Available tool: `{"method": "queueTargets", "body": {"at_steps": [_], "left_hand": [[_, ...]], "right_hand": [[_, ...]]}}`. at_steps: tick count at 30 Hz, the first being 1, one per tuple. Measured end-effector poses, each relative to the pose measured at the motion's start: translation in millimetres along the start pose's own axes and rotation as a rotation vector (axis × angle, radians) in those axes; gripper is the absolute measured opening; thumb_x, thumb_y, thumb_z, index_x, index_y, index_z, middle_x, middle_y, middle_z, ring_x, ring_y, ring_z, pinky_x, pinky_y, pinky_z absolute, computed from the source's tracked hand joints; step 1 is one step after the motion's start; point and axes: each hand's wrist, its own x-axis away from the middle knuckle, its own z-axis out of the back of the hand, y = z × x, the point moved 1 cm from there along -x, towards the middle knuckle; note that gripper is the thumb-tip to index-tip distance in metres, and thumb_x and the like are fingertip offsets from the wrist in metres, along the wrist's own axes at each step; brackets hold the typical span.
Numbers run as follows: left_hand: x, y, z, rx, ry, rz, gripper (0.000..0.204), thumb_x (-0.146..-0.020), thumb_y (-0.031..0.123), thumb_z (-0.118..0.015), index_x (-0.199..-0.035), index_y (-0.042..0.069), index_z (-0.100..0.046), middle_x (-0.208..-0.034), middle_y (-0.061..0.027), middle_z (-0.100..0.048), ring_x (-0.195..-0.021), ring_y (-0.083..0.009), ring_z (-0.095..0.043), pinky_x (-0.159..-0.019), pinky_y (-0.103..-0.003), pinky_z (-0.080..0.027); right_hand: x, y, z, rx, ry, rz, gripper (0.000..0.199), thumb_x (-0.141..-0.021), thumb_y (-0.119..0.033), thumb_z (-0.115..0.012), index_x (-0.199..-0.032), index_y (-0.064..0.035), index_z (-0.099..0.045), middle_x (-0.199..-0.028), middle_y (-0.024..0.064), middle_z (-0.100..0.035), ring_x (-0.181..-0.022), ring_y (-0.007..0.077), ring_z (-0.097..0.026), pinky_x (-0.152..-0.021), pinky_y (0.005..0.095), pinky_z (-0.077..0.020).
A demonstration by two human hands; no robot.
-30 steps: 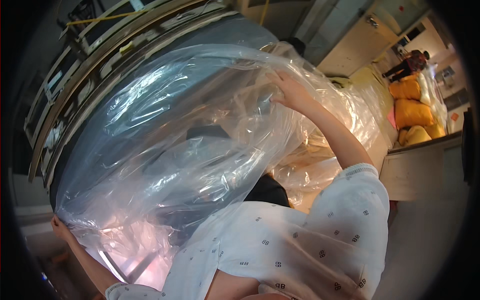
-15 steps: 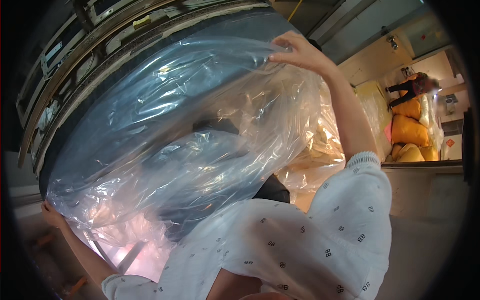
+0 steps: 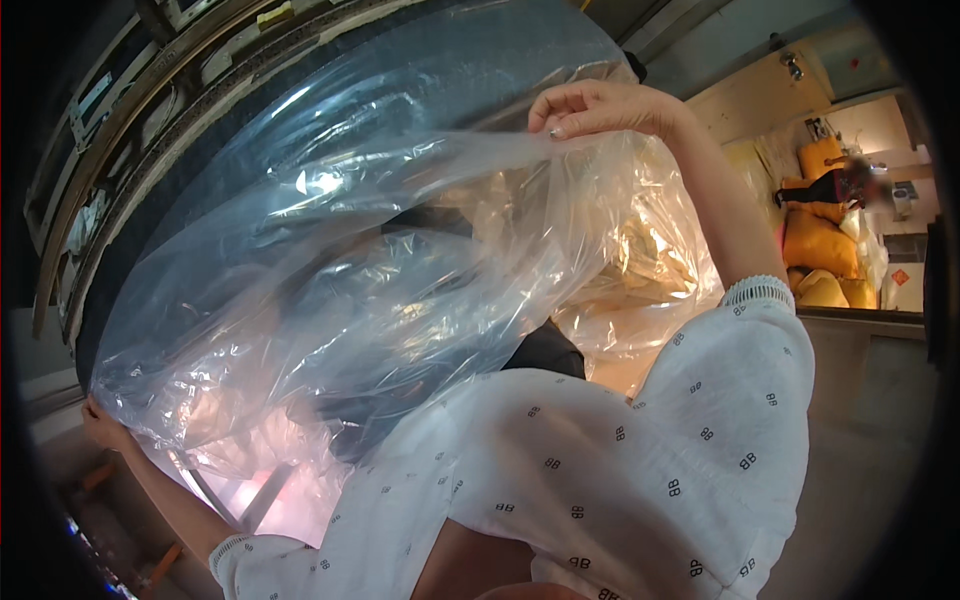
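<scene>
A large sheet of clear plastic film (image 3: 420,290) lies rumpled and shiny across a dark surface (image 3: 140,245) in front of me. My left hand (image 3: 103,425), at the far left, grips the film's left corner by the edge of that surface. Raised at the upper right, my right hand (image 3: 605,110) has its fingers curled and pinches a fold of the film. Between the two hands the film stretches in long creases. More crumpled film bunches below the right hand and near my left forearm.
Metal rails (image 3: 120,130) and machine parts run along the far left edge. Under the film at lower left is a bright pinkish glow. Through an opening at right, a person (image 3: 845,188) stands near stacked orange sacks (image 3: 820,245).
My right hand has shifted slightly right and nearer to me, drawing the film's edge with it, so a new fold crosses the sheet. My left hand has stayed at the corner.
</scene>
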Motion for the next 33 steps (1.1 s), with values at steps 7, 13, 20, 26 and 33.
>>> {"method": "queueTargets", "body": {"at_steps": [7, 13, 20, 26, 33], "left_hand": [[0.2, 3.2, -4.8, 0.14, 0.053, -0.04, 0.034, -0.087, 0.035, -0.05, -0.096, 0.005, -0.061, -0.096, -0.0139, -0.062, -0.087, -0.03, -0.058, -0.078, -0.035, -0.042], [-2.1, -17.9, -15.0, 0.105, 0.058, -0.038, 0.034, -0.088, 0.036, -0.048, -0.098, 0.005, -0.06, -0.096, -0.0139, -0.061, -0.089, -0.0299, -0.057, -0.079, -0.035, -0.042], [6.9, 17.0, 8.0, 0.158, -0.008, -0.009, 0.033, -0.089, 0.033, -0.048, -0.099, 0.005, -0.06, -0.098, -0.014, -0.06, -0.09, -0.028, -0.056, -0.08, -0.033, -0.041], [12.9, -1.0, 15.6, 0.351, 0.077, 0.03, 0.036, -0.088, 0.032, -0.052, -0.104, 0.001, -0.06, -0.103, -0.0116, -0.06, -0.092, -0.0215, -0.056, -0.083, -0.029, -0.041], [56.8, -9.7, 119.6, 0.433, -0.084, 0.123, 0.037, -0.086, 0.021, -0.053, -0.117, 0.002, -0.05, -0.118, -0.0171, -0.051, -0.101, -0.0278, -0.054, -0.089, -0.031, -0.041]], "right_hand": [[12.4, 21.4, 18.5, 0.079, -0.028, -0.02, 0.017, -0.076, -0.019, -0.065, -0.084, -0.0057, -0.057, -0.078, -0.0055, -0.05, -0.073, 0.0033, -0.045, -0.07, 0.0198, -0.038], [18.7, -1.6, 35.1, 0.615, 0.347, 0.073, 0.018, -0.075, -0.021, -0.065, -0.072, -0.0061, -0.055, -0.071, -0.0036, -0.053, -0.071, 0.005, -0.048, -0.065, 0.0212, -0.0393], [0.3, -18.0, 69.8, -0.476, 0.183, 0.262, 0.014, -0.08, -0.021, -0.062, -0.075, -0.0092, -0.057, -0.073, -0.0067, -0.051, -0.063, 0.0016, -0.045, -0.056, 0.0187, -0.0355], [-124.7, 12.4, 76.2, 0.416, 0.787, 0.397, 0.02, -0.078, -0.026, -0.062, -0.083, -0.0065, -0.063, -0.072, -0.0011, -0.059, -0.066, 0.0103, -0.054, -0.062, 0.0245, -0.0427], [-145.0, 12.7, 71.6, 0.462, 0.953, 0.277, 0.023, -0.072, -0.028, -0.066, -0.083, -0.0083, -0.065, -0.074, 0.0045, -0.062, -0.07, 0.013, -0.057, -0.064, 0.0269, -0.044]]}}
